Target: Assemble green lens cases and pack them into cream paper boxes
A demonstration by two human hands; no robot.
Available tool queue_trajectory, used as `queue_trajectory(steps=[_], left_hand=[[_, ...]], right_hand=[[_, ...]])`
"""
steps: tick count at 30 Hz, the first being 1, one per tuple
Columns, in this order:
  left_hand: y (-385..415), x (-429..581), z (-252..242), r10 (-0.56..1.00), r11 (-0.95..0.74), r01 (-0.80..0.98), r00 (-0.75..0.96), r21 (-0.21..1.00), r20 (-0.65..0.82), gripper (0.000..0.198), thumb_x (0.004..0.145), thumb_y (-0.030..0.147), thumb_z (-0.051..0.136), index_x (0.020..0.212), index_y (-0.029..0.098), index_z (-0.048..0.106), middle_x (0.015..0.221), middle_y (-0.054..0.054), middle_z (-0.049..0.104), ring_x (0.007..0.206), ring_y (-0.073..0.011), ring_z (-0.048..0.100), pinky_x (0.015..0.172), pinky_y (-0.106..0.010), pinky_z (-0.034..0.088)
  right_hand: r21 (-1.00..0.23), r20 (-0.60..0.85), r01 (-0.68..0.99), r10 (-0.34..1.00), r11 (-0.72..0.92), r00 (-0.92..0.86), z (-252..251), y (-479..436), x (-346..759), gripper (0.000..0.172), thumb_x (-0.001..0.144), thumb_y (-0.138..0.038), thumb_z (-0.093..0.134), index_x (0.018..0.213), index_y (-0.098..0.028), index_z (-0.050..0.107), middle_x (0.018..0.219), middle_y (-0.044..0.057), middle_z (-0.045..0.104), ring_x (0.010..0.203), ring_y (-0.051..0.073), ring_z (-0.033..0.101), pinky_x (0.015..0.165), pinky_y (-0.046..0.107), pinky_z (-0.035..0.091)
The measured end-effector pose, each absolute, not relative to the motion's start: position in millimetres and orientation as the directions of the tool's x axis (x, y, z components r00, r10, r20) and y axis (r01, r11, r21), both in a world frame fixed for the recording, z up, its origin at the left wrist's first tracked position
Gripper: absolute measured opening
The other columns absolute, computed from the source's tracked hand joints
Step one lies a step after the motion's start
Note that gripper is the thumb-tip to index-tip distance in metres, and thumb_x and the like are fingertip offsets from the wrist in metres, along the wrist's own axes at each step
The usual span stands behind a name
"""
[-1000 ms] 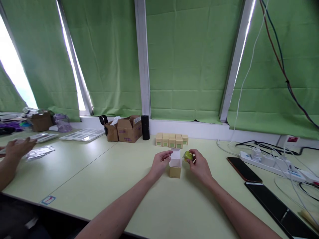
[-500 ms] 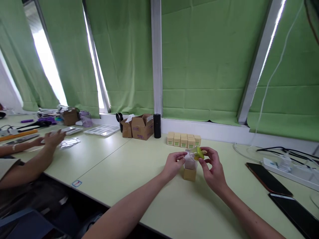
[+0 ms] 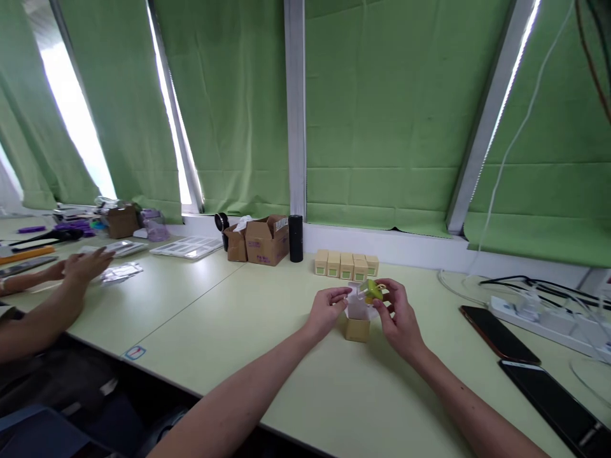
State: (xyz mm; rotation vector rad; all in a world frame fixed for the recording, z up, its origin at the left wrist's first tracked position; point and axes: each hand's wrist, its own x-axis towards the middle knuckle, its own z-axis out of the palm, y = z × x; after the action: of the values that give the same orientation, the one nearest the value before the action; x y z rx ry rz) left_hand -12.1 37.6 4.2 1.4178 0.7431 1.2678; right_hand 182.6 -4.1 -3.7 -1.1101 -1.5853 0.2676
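Observation:
An open small cardboard box [image 3: 358, 329] stands upright on the table, its pale flaps raised. My left hand [image 3: 327, 312] is closed in a pinch at the left flap of this box. My right hand [image 3: 401, 318] grips a small yellow-green item [image 3: 371, 291] with a light loop, tilted just over the box opening. Behind the hands, several small closed boxes [image 3: 347, 265] stand in a group near the wall.
A black cylinder [image 3: 296, 238] and brown cartons [image 3: 267, 242] stand at the back. Two phones [image 3: 499, 334] and a power strip [image 3: 548, 318] with cables lie at the right. Another person's hands [image 3: 86, 267] work at the far left, near a white tray [image 3: 186, 247].
The view has shifted slightly to the right. The yellow-green item in my right hand has moved a little closer to the box opening. My left hand remains at the flap.

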Motion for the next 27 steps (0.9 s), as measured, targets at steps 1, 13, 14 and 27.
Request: queue_trajectory(steps=[1, 13, 14, 27], left_hand=[[38, -12, 5, 0.926, -0.247, -0.189, 0.242, 0.95, 0.289, 0.039, 0.07, 0.024, 0.077, 0.106, 0.01, 0.077, 0.115, -0.018, 0.077, 0.113, -0.035, 0.07, 0.103, -0.048, 0.053], [39, -14, 13, 0.954, -0.145, -0.166, 0.239, 0.976, 0.182, 0.047, 0.061, 0.012, 0.059, 0.103, 0.013, 0.079, 0.11, -0.014, 0.079, 0.114, -0.0299, 0.068, 0.089, -0.035, 0.054], [38, -14, 13, 0.952, -0.148, -0.167, 0.241, 0.975, 0.186, 0.047, 0.061, 0.012, 0.059, 0.103, 0.013, 0.079, 0.11, -0.014, 0.079, 0.115, -0.0302, 0.068, 0.092, -0.036, 0.053], [38, -14, 14, 0.954, -0.167, -0.16, 0.223, 0.973, 0.2, 0.045, 0.061, 0.013, 0.059, 0.101, 0.012, 0.079, 0.11, -0.014, 0.078, 0.119, -0.0308, 0.065, 0.099, -0.039, 0.051]], right_hand=[[-0.682, 0.642, 0.507, 0.763, 0.526, 0.072, -3, -3, 184, 0.039, 0.098, -0.041, 0.052, 0.134, -0.027, 0.044, 0.118, 0.01, 0.07, 0.085, 0.022, 0.073, 0.061, 0.031, 0.056], [-0.66, 0.626, 0.538, 0.78, 0.525, 0.006, 7, -8, 184, 0.033, 0.095, -0.039, 0.054, 0.125, -0.027, 0.05, 0.112, 0.006, 0.073, 0.079, 0.021, 0.072, 0.059, 0.031, 0.054], [-0.642, 0.628, 0.557, 0.778, 0.527, -0.013, 7, -9, 184, 0.032, 0.094, -0.038, 0.055, 0.124, -0.027, 0.051, 0.109, 0.006, 0.073, 0.079, 0.021, 0.072, 0.06, 0.031, 0.054], [-0.5, 0.635, 0.667, 0.757, 0.553, -0.152, 8, -19, 176, 0.026, 0.087, -0.025, 0.059, 0.113, -0.027, 0.057, 0.105, 0.004, 0.07, 0.084, 0.021, 0.065, 0.068, 0.032, 0.052]])
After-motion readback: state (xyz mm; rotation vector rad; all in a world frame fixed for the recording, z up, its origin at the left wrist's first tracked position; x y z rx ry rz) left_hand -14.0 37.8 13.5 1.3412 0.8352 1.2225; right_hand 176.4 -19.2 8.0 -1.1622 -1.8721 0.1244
